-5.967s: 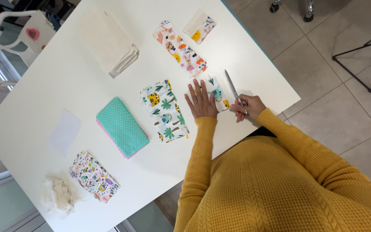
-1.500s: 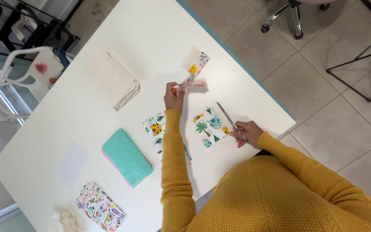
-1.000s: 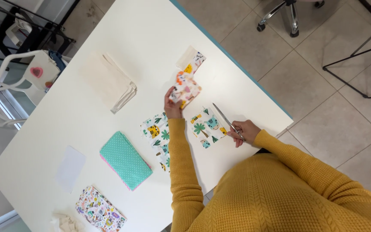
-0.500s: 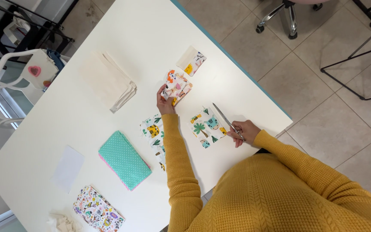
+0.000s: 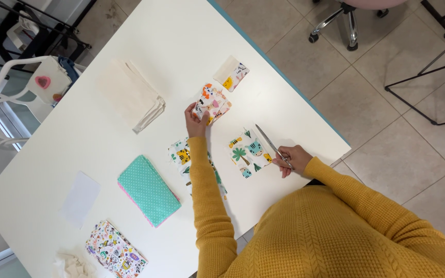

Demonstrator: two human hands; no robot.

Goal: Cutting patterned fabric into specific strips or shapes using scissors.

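**Bench inspection: fabric pieces laid out, both hands engaged**

The left hand (image 5: 195,119) reaches toward the middle of the white bench (image 5: 68,118) and pinches the near end of a small animal-print fabric piece (image 5: 212,103), fingers closed on its edge; the piece lies on the bench surface. The right hand (image 5: 292,158) rests close to the bench's edge nearest the person, fingers curled around the handles of a pair of scissors (image 5: 275,146), whose closed blades point up and away across the bench.

Just beside the scissor blades lies a square cut piece with tiger and palm print (image 5: 248,153), flat and apart from the left hand. A longer strip of the same tiger print (image 5: 181,154) lies under the left forearm, partly hidden by the yellow sleeve (image 5: 207,195).

Toward the teal-edged side of the bench sits a small folded piece (image 5: 231,73), cream side partly up. A stack of cream fabric (image 5: 130,93) lies toward the far side. A folded teal dotted fabric (image 5: 148,189) with a pink edge lies nearer the person. A white paper rectangle (image 5: 80,198) lies beside it. At the lower left corner are a multicoloured print piece (image 5: 115,253) and cream scraps (image 5: 72,265).

No containers, packages or labels are visible on the bench.
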